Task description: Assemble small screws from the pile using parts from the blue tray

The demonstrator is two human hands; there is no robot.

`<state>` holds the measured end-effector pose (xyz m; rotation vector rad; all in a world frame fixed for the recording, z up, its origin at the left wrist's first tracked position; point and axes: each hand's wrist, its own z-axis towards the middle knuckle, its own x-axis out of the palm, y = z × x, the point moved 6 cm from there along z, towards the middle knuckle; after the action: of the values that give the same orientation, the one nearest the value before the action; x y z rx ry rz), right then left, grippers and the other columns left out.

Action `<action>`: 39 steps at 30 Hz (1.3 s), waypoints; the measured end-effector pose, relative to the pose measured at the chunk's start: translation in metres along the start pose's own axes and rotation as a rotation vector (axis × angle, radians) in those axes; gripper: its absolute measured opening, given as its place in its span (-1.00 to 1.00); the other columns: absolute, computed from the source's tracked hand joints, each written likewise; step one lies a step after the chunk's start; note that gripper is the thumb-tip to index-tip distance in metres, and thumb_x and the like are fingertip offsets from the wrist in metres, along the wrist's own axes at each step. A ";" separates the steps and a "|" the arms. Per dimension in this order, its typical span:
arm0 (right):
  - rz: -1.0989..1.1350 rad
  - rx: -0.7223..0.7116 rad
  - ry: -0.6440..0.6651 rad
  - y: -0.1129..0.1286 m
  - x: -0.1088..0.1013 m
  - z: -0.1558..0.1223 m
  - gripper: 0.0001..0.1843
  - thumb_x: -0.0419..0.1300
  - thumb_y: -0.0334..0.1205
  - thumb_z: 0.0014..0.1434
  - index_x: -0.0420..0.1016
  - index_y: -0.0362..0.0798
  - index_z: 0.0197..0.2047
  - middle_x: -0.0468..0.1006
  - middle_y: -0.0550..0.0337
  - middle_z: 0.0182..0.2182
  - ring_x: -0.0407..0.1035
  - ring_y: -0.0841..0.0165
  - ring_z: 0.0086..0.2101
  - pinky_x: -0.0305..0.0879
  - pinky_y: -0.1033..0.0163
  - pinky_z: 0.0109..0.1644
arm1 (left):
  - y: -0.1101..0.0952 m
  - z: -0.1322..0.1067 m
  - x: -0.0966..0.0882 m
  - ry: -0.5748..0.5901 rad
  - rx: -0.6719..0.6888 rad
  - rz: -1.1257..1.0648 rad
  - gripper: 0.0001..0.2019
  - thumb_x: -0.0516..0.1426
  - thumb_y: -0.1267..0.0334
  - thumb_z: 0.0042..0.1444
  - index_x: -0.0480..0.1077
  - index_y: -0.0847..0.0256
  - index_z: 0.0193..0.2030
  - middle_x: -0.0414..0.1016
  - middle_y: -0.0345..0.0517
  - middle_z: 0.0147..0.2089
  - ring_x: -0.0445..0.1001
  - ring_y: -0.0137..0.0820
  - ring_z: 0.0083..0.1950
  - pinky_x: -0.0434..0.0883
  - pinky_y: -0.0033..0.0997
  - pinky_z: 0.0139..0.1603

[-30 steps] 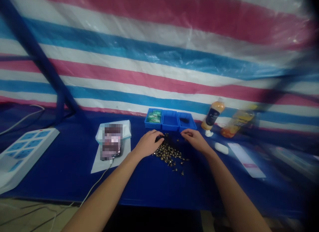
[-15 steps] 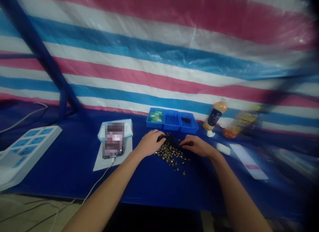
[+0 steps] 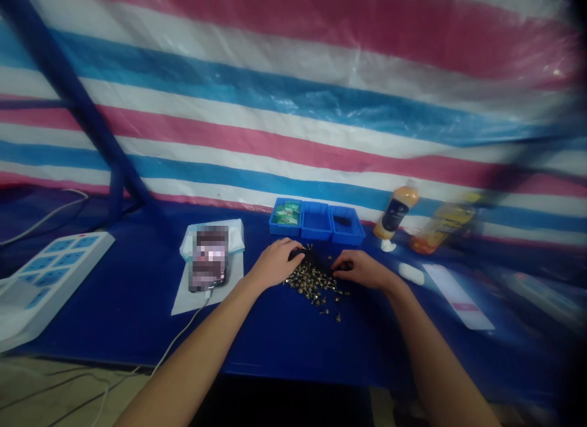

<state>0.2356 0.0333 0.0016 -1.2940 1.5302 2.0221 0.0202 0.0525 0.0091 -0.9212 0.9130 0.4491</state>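
Note:
A pile of small brass-coloured metal parts lies on the blue table, with a dark heap of small black pieces at its far side. My left hand rests at the left of the pile, fingers curled and pinched on a small dark piece. My right hand sits at the right of the pile, fingers bent and pressed together at the dark pieces; what they hold is too small to make out. Just behind stand three joined blue bins: green items in the left, a dark item in the right.
A phone on white paper with a cable lies left of my hands. A white power strip sits at far left. An orange bottle, a second blurred bottle, a white case and a paper strip are at right. A striped tarp hangs behind.
My right hand has moved left and down from near the bins onto the pile's right side. My left hand has stayed in place.

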 end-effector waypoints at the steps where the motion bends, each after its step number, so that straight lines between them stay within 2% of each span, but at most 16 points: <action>1: 0.007 0.010 -0.005 0.000 0.000 0.000 -0.82 0.28 -0.15 0.09 0.62 0.04 -0.22 0.51 0.20 -0.36 0.36 0.36 -0.38 0.25 0.24 -0.29 | 0.000 0.000 0.000 0.000 0.000 0.001 -0.67 -0.01 0.02 0.28 0.43 0.07 0.03 0.47 -0.09 0.00 0.43 -0.23 0.01 0.38 -0.15 0.03; 9: -0.049 0.012 -0.010 0.003 0.001 0.001 -0.78 0.28 -0.13 0.07 0.59 -0.01 -0.20 0.54 0.20 -0.35 0.39 0.37 -0.36 0.26 0.27 -0.26 | 0.000 -0.001 0.000 0.006 -0.011 0.005 -0.65 -0.01 0.02 0.28 0.43 0.09 0.04 0.46 -0.07 0.01 0.43 -0.23 0.01 0.37 -0.18 0.04; 14: -0.063 0.046 -0.031 -0.003 0.004 0.004 -0.80 0.24 -0.21 0.08 0.59 -0.01 -0.20 0.56 0.21 -0.35 0.39 0.38 -0.38 0.25 0.28 -0.26 | 0.001 -0.001 0.000 0.003 -0.006 0.015 -0.67 0.00 0.03 0.28 0.42 0.07 0.04 0.47 -0.10 0.01 0.43 -0.23 0.02 0.37 -0.16 0.05; 19: -0.098 0.040 -0.047 0.000 0.005 0.004 -0.77 0.26 -0.14 0.08 0.59 0.02 -0.17 0.57 0.21 -0.35 0.40 0.37 -0.36 0.24 0.27 -0.27 | 0.001 0.000 0.001 0.002 -0.003 0.015 -0.68 0.00 0.03 0.28 0.42 0.08 0.03 0.47 -0.10 0.01 0.43 -0.23 0.02 0.37 -0.17 0.05; 25: -0.143 0.028 -0.079 0.004 0.005 0.006 -0.82 0.18 -0.26 0.10 0.59 0.03 -0.22 0.57 0.24 -0.37 0.41 0.38 -0.37 0.22 0.29 -0.27 | 0.002 0.000 0.002 0.009 -0.003 0.012 -0.68 -0.01 0.03 0.28 0.42 0.07 0.04 0.46 -0.10 0.02 0.42 -0.23 0.02 0.37 -0.16 0.04; 32: -0.168 0.030 -0.110 0.003 0.005 0.007 -0.82 0.15 -0.30 0.08 0.58 0.00 -0.28 0.58 0.23 -0.38 0.41 0.39 -0.40 0.22 0.30 -0.29 | 0.002 0.000 0.002 0.005 -0.006 0.005 -0.68 -0.01 0.04 0.28 0.41 0.07 0.03 0.46 -0.10 0.01 0.42 -0.24 0.03 0.36 -0.16 0.05; 39: -0.219 0.098 -0.159 0.006 0.004 0.009 -0.76 0.18 -0.05 0.16 0.61 0.05 -0.25 0.58 0.21 -0.41 0.40 0.36 -0.42 0.20 0.28 -0.33 | 0.001 0.000 0.001 0.000 0.001 0.012 -0.69 0.00 0.04 0.28 0.42 0.07 0.03 0.47 -0.10 0.01 0.43 -0.25 0.00 0.37 -0.18 0.03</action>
<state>0.2256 0.0378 0.0023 -1.1772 1.3360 1.8419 0.0201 0.0528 0.0077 -0.9151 0.9194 0.4587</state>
